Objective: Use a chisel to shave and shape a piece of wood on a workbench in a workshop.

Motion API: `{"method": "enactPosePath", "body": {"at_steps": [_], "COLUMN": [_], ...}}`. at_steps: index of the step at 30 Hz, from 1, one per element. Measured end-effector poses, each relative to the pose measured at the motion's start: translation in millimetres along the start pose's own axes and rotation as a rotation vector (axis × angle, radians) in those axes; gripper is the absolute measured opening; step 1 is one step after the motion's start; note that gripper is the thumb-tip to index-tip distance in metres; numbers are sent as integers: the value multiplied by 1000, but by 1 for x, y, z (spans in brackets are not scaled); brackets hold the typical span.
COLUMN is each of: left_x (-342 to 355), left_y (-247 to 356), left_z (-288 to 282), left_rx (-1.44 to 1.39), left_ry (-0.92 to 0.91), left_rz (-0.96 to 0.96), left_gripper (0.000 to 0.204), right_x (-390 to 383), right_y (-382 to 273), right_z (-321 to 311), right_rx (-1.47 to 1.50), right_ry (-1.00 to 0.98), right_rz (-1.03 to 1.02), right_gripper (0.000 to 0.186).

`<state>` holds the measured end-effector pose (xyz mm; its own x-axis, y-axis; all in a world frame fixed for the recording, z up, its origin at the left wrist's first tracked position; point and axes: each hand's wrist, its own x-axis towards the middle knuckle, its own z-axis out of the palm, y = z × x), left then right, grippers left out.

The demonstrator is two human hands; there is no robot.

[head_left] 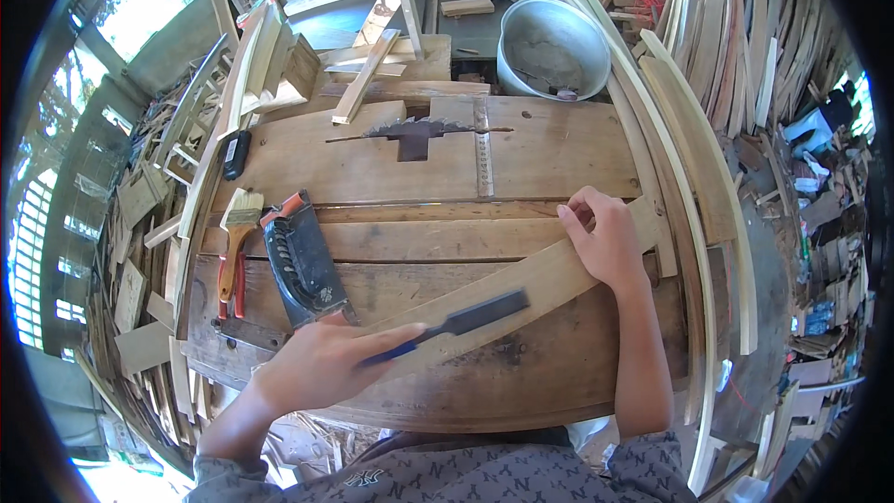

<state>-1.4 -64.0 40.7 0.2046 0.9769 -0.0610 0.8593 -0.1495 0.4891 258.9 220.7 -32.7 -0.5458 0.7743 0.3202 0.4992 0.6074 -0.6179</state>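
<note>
My left hand is closed round the blue handle of a chisel. The chisel's broad dark blade points right and lies over a long pale wooden board, which slants across the workbench. At the board's right end is my right hand, its wrist and heel over the wood. Thumb and fingertips there are curled together; whether they pinch anything is hidden. Just beyond my left hand lies a black-and-orange tool, perhaps a saw in its sheath.
A paintbrush lies by red-handled pliers on the left. Farther back, a toothed circular blade rises from the bench slot. A metal basin stands at the back right. Long wooden strips line the right edge.
</note>
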Motion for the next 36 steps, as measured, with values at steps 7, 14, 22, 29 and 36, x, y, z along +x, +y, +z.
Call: {"method": "enactPosePath", "body": {"at_steps": [7, 14, 22, 29, 36], "left_x": [22, -9, 15, -34, -14], "left_y": [18, 1, 23, -5, 23], "left_z": [7, 7, 9, 9, 20], "left_rx": [-65, -55, -34, -21, -184], "left_ry": [-35, 28, -24, 128, 56], "left_rz": [-63, -30, -86, -16, -177], "left_gripper": [59, 57, 58, 55, 55], "right_x": [2, 1, 2, 2, 2], "right_y": [3, 0, 2, -3, -2], "right_z": [4, 2, 5, 7, 3], "right_rx": [-13, -1, 12, 12, -36], "right_ry": [-25, -24, -36, -39, -23], "right_rz": [-6, 12, 49, 59, 85], "right_gripper": [20, 20, 21, 23, 23]}}
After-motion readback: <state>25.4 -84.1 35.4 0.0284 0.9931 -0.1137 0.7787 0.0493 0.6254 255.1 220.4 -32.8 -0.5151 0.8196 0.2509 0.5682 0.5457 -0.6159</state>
